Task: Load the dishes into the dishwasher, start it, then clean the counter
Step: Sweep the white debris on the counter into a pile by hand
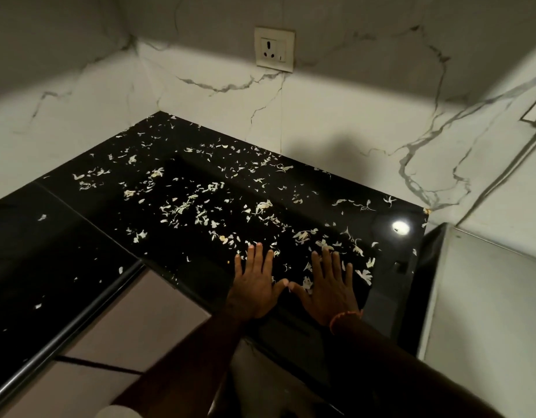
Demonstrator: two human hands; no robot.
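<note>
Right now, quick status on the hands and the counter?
Left hand and right hand open, flat on the black counter. White scraps strewn all over. Nothing in the way.

Both hands are laid flat on the near edge of the table (80, 236), the left hand (256, 285) just beside the right hand (328, 288), thumbs nearly touching. Petal scraps (182, 206) are scattered across the table ahead of them. A socket (274, 49) is set in the wall behind, an appliance (486, 297) to the right.
</note>
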